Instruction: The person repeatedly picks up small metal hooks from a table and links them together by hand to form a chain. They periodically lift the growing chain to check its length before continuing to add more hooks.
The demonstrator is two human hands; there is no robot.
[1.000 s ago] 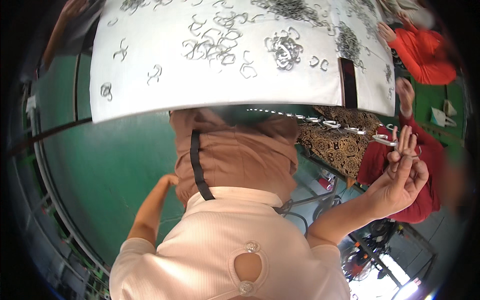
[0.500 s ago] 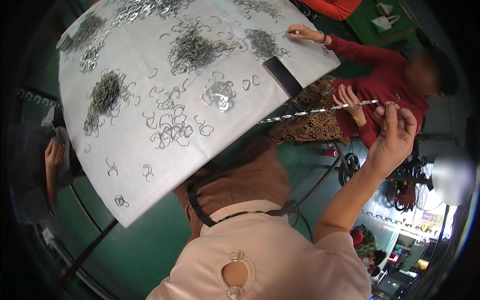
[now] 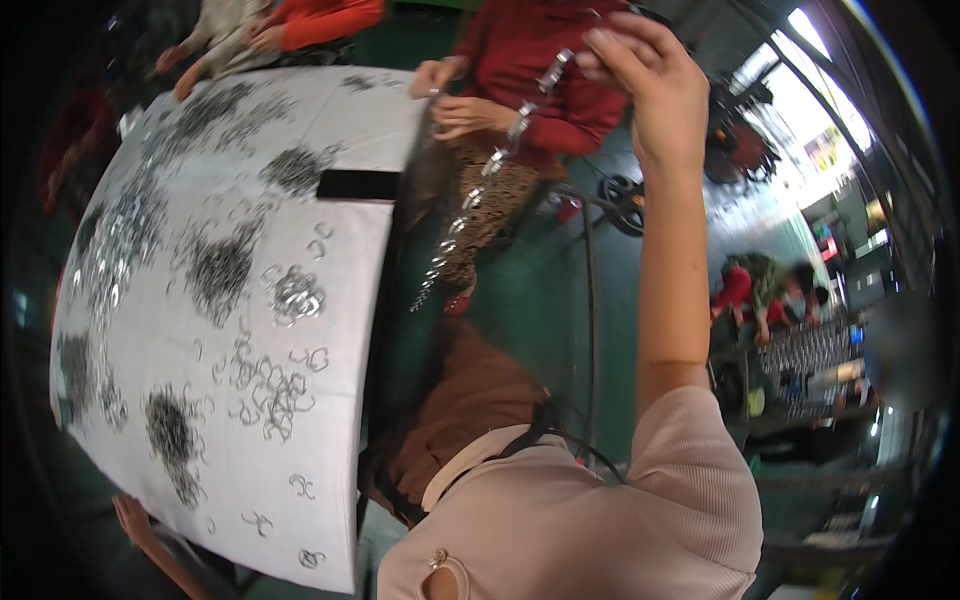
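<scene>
Raised at the upper right, my right hand (image 3: 655,90) has its fingers pinched on the top end of a silver metal chain (image 3: 490,168). The flat, shiny links slant down to the lower left, away from the table's edge and over the floor. Motion blurs the fingertips a little. My left hand is out of sight. Left of the chain is the white-covered table (image 3: 340,260), strewn with bent metal rings. A shiny heap of rings (image 3: 298,295), a looser spread (image 3: 275,400) and a dark pile (image 3: 220,270) lie there.
A black oblong block (image 3: 357,185) lies at the table's right edge. Behind the chain sits a co-worker in a red top (image 3: 545,100), both hands close together by the table corner. Other people's arms reach the far and left edges. Wheels (image 3: 625,205) stand beyond my forearm.
The view has turned, so the table now lies further left. My right hand has risen with the chain, and more of its length shows. The co-worker's hands have come together.
</scene>
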